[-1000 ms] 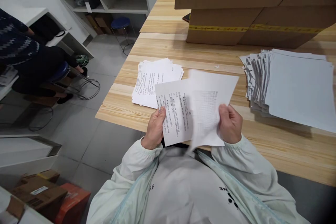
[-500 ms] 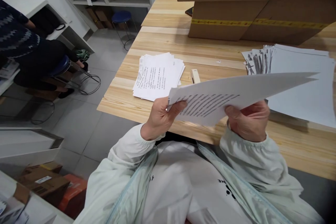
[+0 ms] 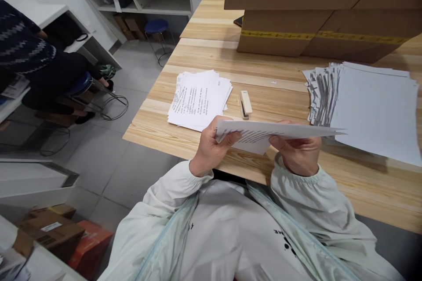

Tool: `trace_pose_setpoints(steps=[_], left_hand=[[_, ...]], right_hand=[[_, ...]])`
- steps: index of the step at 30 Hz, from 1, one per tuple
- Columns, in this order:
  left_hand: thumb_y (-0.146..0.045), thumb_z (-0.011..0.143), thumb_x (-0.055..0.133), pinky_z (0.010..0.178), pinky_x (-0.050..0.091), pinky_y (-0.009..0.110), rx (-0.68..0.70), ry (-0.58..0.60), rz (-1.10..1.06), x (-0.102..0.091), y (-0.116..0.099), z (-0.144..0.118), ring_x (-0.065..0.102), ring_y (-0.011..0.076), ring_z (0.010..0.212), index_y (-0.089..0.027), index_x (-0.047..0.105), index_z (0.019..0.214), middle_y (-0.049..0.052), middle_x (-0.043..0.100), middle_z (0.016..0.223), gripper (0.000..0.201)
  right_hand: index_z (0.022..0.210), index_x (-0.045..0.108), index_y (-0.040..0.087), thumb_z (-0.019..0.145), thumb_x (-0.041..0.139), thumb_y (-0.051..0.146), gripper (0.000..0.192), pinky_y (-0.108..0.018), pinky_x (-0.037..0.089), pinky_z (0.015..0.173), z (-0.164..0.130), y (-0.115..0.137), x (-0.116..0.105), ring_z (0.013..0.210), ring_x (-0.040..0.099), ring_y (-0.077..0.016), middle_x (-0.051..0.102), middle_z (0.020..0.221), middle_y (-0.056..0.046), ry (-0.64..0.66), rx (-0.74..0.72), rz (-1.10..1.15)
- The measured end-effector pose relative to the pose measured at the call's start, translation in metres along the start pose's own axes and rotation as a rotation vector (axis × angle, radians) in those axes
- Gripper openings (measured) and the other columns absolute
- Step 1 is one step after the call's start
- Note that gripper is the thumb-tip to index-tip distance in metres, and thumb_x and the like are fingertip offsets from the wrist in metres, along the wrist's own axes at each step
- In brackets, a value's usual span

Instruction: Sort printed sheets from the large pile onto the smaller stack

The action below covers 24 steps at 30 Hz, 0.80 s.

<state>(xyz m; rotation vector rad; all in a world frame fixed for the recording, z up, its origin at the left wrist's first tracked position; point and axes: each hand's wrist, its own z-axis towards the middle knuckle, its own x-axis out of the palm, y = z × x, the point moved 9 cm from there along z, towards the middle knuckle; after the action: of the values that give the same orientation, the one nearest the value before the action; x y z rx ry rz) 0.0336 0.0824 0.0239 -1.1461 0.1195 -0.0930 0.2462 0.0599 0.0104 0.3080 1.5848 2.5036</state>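
Printed paper sheets (image 3: 253, 134) are held up over the table's near edge, tilted so that I see them nearly edge-on. My left hand (image 3: 216, 145) grips their left end, thumb on the printed side. My right hand (image 3: 298, 149) is closed on them further right, its fingers behind the paper. Just beyond the sheets lies a cream stapler (image 3: 245, 103). To the left of it rests a pile of printed papers (image 3: 199, 99), loosely fanned. A taller stack of paper (image 3: 372, 109), with dark-marked edges on its left side, lies to the right.
Large cardboard boxes (image 3: 273, 30) with yellow tape stand at the back of the wooden table (image 3: 158, 118). On the left, a person (image 3: 29, 52) sits on a stool. A blue stool (image 3: 156, 26) stands near white shelves (image 3: 165, 2). An orange box (image 3: 87, 246) is at lower left.
The sheets have come lower and tipped flatter, uncovering more of the stapler. My right hand has moved left, closer to my left hand, which shifted slightly right. Both still hold the sheets.
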Motion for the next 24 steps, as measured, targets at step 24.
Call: trace_pose_setpoints(steps=[24], left_hand=[[-0.018,0.083,0.055,0.058,0.044,0.022,-0.816,0.269,-0.216,0.067,0.080,-0.069,0.056,0.0097,0.060,-0.011,0.066,0.114,0.001,0.062,0.072,0.033]], right_hand=[[0.106,0.062,0.022,0.068,0.079,0.054,0.052,-0.036,0.057,0.065,-0.050,-0.085,-0.078,0.086,0.071,-0.0245,0.074,0.112,-0.009,0.066,0.798,-0.279]])
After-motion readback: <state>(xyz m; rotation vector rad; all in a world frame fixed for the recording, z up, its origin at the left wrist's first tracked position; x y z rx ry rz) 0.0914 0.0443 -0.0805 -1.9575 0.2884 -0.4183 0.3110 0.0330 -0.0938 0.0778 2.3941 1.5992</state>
